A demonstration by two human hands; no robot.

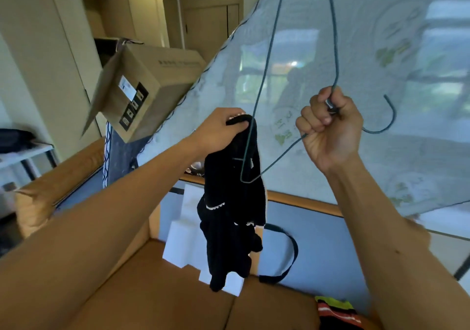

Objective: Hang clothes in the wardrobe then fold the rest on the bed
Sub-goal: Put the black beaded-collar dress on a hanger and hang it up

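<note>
Both hands busy getting a black garment onto a wire hanger

Left hand (221, 128) pinches the top edge of the black garment (234, 228) at one shoulder of the green wire hanger (264, 75), and the rest of the cloth hangs limp below; right hand (330, 131) is fisted round the hanger's neck just under the hook. I judge the task to be early: the garment is not yet seated on the hanger, nothing is seen hanging in a wardrobe, and a striped cloth (335, 312) lies unfolded at the bottom edge, so the hanging and all the folding are left. The cardboard box (157, 75) bears a white sticker, a row of dark symbols and a printed line, all too blurred to read
</note>
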